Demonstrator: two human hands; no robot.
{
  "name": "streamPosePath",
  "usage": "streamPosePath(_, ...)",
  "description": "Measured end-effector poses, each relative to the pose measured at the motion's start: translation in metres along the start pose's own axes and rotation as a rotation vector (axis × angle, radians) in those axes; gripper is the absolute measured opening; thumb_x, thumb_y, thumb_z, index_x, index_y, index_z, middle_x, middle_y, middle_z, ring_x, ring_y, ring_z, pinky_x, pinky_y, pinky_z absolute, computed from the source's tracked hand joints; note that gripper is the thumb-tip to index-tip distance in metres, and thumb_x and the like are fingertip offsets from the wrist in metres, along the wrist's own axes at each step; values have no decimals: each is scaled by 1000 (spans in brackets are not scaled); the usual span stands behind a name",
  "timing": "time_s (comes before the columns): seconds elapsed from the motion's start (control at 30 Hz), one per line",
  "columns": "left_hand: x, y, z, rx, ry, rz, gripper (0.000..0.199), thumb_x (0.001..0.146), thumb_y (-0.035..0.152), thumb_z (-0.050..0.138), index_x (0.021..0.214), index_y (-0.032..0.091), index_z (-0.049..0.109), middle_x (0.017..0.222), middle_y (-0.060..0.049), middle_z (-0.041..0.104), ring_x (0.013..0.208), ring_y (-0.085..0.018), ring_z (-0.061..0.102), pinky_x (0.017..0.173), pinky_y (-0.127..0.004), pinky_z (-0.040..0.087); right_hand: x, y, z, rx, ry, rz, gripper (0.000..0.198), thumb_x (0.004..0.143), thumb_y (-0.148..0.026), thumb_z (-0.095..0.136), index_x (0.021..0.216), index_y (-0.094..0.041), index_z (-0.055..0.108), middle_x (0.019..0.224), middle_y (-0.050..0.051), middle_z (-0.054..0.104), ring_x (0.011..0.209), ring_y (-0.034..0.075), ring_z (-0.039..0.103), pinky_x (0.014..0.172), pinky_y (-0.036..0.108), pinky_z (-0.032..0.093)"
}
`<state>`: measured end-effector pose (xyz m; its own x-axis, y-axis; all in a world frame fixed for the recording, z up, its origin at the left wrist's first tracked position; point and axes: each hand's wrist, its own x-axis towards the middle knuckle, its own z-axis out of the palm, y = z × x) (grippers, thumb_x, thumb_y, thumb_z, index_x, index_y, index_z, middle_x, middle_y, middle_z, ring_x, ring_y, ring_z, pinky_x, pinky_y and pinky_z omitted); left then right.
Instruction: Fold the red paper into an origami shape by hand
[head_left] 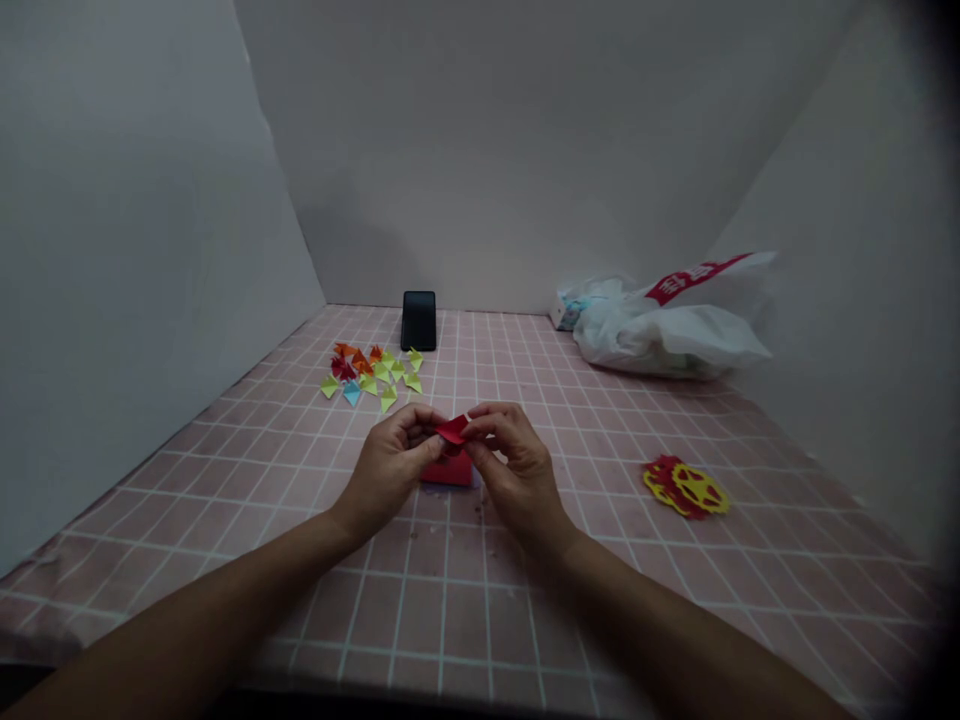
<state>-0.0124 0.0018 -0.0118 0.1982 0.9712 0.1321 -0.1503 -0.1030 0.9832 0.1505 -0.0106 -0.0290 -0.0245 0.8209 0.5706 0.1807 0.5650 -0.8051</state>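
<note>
Red folded paper [453,431] sits at the fingertips of both hands, held above the middle of the counter [315,570]: the left hand [391,455] pinches one side between thumb and fingers, the right hand [521,468] pinches the other. Just beneath lies a flat red sheet [450,474]. Farther out, beyond the left hand, a cluster of small origami pieces [388,399] in yellow-green, orange, dark red and light blue is spread about, with a black phone [418,322] behind it. Rightward lie overlapping red and yellow star cut-outs [699,488]; beyond them, a white plastic bag [667,335] partly hides a small box [565,310].
</note>
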Motion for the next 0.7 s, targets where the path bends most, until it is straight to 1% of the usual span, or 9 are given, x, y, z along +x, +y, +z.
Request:
streamPosePath(0.13, -1, 1, 0, 1, 11, 45, 17, 77, 17, 73, 92, 16, 65, 83, -1, 71, 72, -11, 67, 72, -24, 56, 0, 0, 0, -4, -6, 6, 17, 88, -11, 62, 87, -27, 68, 103, 4, 61, 101, 22, 61, 89, 43, 52)
streamPosePath(0.23, -2, 1, 0, 3, 20, 91, 26, 78, 16, 72, 103, 18, 64, 86, 0, 72, 76, -11, 68, 74, -23, 56, 0, -1, 0, -6, -8, 7, 16, 89, -12, 63, 88, -27, 68, 104, 4, 61, 101, 22, 61, 88, 43, 53)
streamPosePath(0.3, -3, 2, 1, 0, 15, 92, 29, 79, 16, 72, 106, 18, 63, 87, 0, 72, 77, -11, 69, 75, -23, 56, 0, -1, 0, -3, -7, 5, 17, 89, -11, 62, 89, -27, 68, 104, 4, 61, 100, 21, 61, 88, 42, 53)
streamPosePath(0.47, -1, 0, 0, -33, 9, 36, 20, 77, 17, 74, 95, 14, 68, 83, -1, 73, 73, -11, 69, 74, -23, 56, 0, 0, 0, 12, 2, -12, 18, 89, -9, 63, 88, -26, 69, 102, 3, 61, 99, 20, 61, 85, 40, 53)
streamPosePath(0.7, 0, -2, 0, -66, 36, 36, 17, 74, 17, 77, 89, 15, 72, 81, -1, 75, 73, -11, 70, 74, -22, 57, -1, 0, 0, 8, 4, -62, 21, 88, -7, 64, 94, -26, 69, 105, 3, 60, 97, 19, 61, 80, 36, 53)
